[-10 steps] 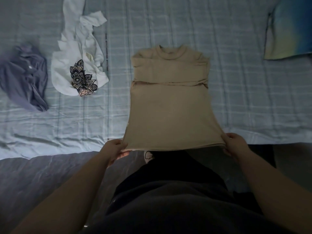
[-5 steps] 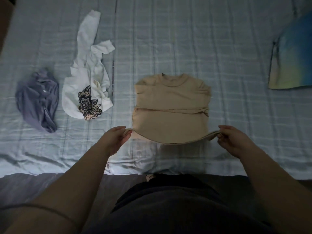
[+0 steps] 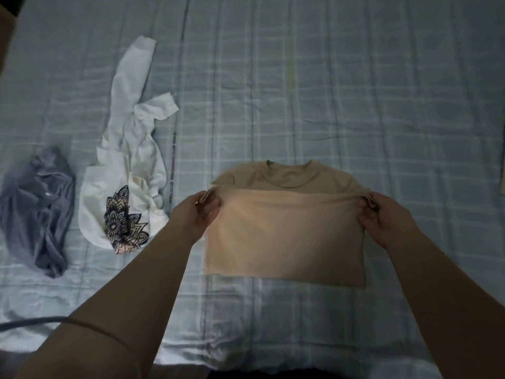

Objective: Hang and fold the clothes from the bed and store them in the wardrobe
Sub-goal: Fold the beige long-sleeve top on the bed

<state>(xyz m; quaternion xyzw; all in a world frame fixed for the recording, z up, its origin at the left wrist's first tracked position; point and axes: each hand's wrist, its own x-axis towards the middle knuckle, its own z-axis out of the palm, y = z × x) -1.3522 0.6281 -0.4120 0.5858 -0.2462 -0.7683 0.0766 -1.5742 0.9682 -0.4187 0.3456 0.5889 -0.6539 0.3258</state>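
Observation:
A beige top (image 3: pixel 284 236) lies on the bed, its lower half doubled up over the upper half so only the neckline shows beyond the hem. My left hand (image 3: pixel 198 213) pinches the left corner of the hem. My right hand (image 3: pixel 382 217) pinches the right corner, and the hem is stretched taut between both, slightly above the chest of the top. A crumpled white garment with a black mandala print (image 3: pixel 128 187) lies to the left. Further left is a bunched purple-grey garment (image 3: pixel 38 212).
The bed (image 3: pixel 300 91) is covered by a pale blue checked sheet. A sliver of a coloured cloth shows at the right border (image 3: pixel 502 184). The bed's near edge runs along the bottom of the view.
Both hands carried the hem of the beige top away from me, from the bed's near edge up over the body toward the neckline, folding it in half. The camera leaned forward over the bed.

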